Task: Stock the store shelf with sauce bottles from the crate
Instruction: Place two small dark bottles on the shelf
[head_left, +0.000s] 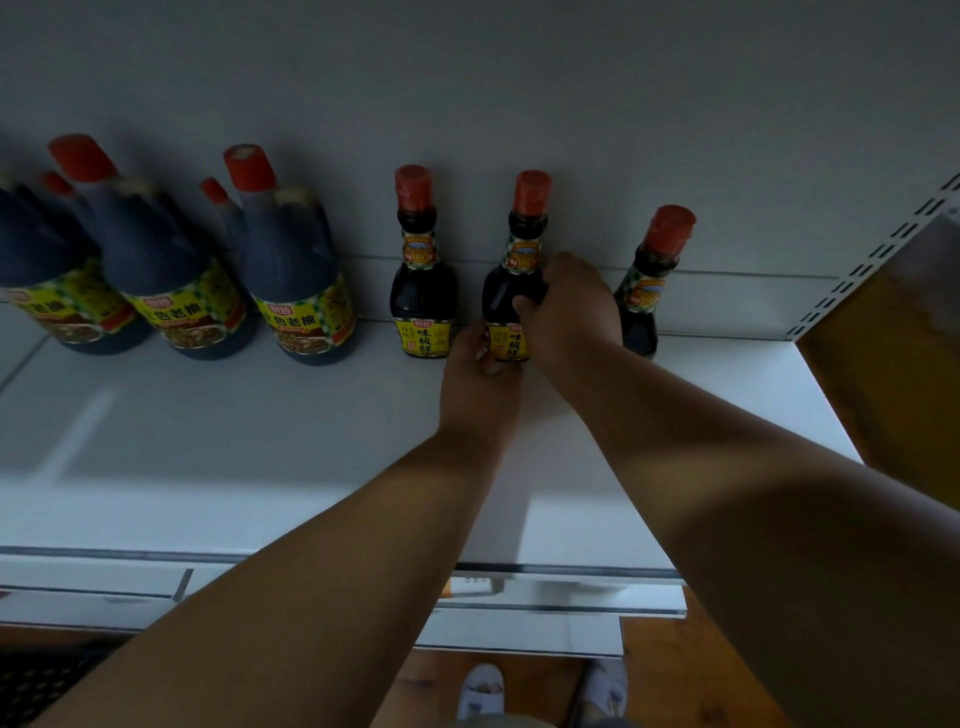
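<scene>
From the head view both bare forearms reach forward over the white metal shelf (208, 441). The right hand (569, 312) curls round the shoulder of a small dark glass sauce bottle with a red cap and yellow label (511, 291), standing upright at the shelf's back. The left hand (480, 374) pinches the same bottle's base. Matching bottles stand either side; three large dark jugs (296, 270) stand further left. Below, wooden floor (665, 675).

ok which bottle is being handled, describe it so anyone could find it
On the white shelf, right of the big jugs, stand three small dark red-capped bottles. It is the middle bottle, the only one with both hands on it: left hand low, right hand at its shoulder.
</scene>
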